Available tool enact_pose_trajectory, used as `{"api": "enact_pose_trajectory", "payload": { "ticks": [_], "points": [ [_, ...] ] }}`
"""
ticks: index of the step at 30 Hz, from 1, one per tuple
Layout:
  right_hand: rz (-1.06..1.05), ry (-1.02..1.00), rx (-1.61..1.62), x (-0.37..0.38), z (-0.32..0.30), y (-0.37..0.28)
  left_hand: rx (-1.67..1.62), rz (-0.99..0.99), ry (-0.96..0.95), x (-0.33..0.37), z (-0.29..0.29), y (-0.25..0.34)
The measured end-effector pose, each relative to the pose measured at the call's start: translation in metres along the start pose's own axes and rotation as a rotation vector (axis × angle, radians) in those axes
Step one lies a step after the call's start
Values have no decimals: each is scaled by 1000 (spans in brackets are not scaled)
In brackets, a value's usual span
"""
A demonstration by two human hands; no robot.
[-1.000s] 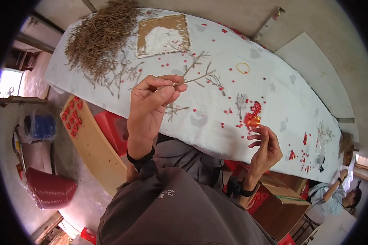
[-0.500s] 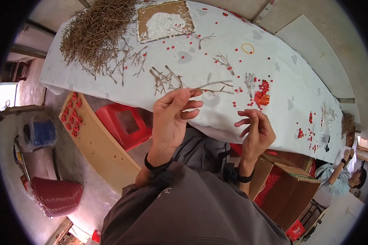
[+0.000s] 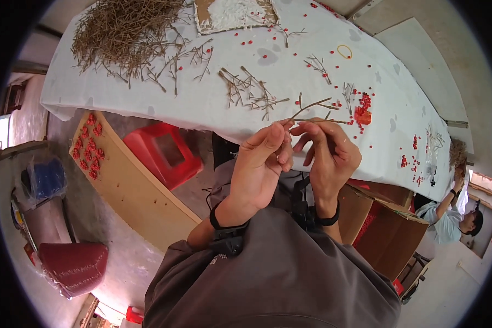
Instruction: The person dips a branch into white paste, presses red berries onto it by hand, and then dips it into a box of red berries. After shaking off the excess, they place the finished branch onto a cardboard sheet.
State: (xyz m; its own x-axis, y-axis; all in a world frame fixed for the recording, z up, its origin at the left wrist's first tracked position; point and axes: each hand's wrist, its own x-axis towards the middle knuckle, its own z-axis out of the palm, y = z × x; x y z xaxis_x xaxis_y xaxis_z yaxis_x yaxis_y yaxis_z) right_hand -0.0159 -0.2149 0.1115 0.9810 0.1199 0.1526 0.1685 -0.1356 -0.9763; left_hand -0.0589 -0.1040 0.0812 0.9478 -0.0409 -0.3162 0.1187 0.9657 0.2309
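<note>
My left hand [image 3: 263, 164] pinches the lower end of a brown forked twig [image 3: 310, 104], whose branches point away to the right over the table edge. Close beside it, my right hand [image 3: 332, 154] is closed, thumb and fingertips drawn together near the twig's base. Whatever is between those right fingertips is hidden or too small to make out. Beyond my hands lie a loose bunch of bare twigs [image 3: 249, 90] and a cluster of small red berries [image 3: 363, 102] beside an orange-red scrap [image 3: 363, 117].
A big heap of twigs [image 3: 126, 35] and a tray of white paste [image 3: 236, 13] occupy the cloth-covered table [image 3: 197, 109]. Left are a board with red berry sprigs [image 3: 131, 186] and a red stool [image 3: 161, 156]. Cardboard boxes [image 3: 385, 240] stand right; another person [image 3: 448, 221] works beyond.
My hands have come together, the left moving right with the twig. My right fingertips are now by the twig's base. The view has shifted slightly.
</note>
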Motion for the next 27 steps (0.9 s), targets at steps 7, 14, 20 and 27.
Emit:
{"api": "enact_pose_trajectory", "payload": {
  "ticks": [7,14,20,27],
  "points": [
    [51,21,95,8,8,-9,203,16,-6,-2,-20,7],
    [-95,51,13,13,-4,16,444,39,-63,-7,-31,9],
    [-73,84,60,15,-21,8,832,-67,-220,-9,-21,6],
    [192,44,604,28,-39,-11,184,65,-189,13,-28,-1]
  ]
}}
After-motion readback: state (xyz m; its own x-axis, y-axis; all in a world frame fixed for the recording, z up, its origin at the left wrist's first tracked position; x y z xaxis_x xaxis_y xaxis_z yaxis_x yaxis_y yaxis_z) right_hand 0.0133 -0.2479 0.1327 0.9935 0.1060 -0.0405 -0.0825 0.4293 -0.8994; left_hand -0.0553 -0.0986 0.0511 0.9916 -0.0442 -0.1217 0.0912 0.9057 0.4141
